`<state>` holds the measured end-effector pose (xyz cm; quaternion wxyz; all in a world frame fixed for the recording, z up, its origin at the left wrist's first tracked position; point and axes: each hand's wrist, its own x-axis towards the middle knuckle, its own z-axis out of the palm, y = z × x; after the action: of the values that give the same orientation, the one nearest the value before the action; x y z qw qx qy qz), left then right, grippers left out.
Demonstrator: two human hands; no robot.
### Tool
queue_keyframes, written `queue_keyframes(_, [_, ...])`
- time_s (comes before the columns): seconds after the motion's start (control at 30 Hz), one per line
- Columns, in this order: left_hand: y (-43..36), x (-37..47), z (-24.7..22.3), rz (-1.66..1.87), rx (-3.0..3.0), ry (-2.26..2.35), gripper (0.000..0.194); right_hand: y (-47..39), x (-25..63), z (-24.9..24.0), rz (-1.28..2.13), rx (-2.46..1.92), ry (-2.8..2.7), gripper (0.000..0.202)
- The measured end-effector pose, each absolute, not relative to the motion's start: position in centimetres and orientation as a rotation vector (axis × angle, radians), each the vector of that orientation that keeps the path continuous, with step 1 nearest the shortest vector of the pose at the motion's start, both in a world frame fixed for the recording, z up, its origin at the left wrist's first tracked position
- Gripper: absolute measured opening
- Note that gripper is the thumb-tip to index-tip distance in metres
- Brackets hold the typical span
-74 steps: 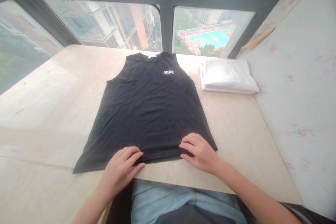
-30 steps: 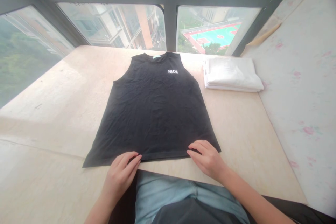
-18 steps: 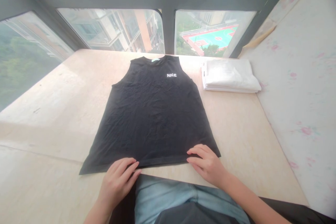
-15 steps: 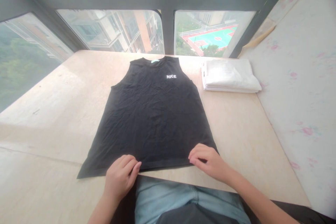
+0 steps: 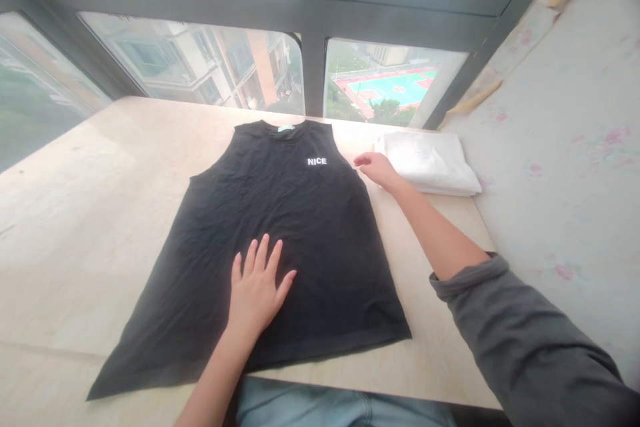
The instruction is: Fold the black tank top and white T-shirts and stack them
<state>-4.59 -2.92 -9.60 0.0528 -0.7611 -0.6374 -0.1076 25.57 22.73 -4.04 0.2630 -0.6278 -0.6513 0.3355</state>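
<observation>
A black sleeveless top (image 5: 300,233) lies spread face up, its neckline toward the window and its hem toward me. White letters reading "NICE" mark its chest. My left hand (image 5: 257,287) rests on the lower middle of the top with its fingers spread. Farther off, my right hand (image 5: 377,168) is beside the top's right armhole, in front of the folded white cloth. Its fingers stretch out to the left, holding nothing I can see. Whether its fingertips touch the black fabric I cannot tell.
The folded white cloth stack (image 5: 430,160) sits at the back right of the pale wooden surface (image 5: 65,227). Grey window frames (image 5: 313,60) border the far side, with buildings and a sports court outside. A flower-patterned wall (image 5: 565,200) closes off the right.
My left hand has left the hem and come down flat on the top. My right hand has gone from the hem up to the right armhole. The camera view has shifted.
</observation>
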Motion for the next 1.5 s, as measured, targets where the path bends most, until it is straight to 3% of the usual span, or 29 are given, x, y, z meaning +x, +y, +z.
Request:
queue_keyframes(0.33, [-3.5, -5.9, -9.8, -0.369, -2.354, -1.980, 0.070, 26.5, 24.1, -6.8, 1.050, -1.891, -1.806, 0.033])
queue_keyframes(0.6, [-3.6, -6.0, -9.8, -0.395, -2.362, -1.992, 0.070, 27.9, 24.7, -5.4, 1.129, -1.967, -2.039, 0.031])
queue_keyframes(1.0, [-3.6, -6.2, -10.0, -0.396, -2.345, -1.930, 0.069, 29.0, 24.5, -4.6, 1.055, -2.064, -2.500, 0.013])
queue_keyframes(1.5, [-3.7, -6.2, -9.8, -0.371, -2.346, -1.952, 0.067, 29.1, 25.5, -4.1, 0.943, -2.026, -2.647, 0.019])
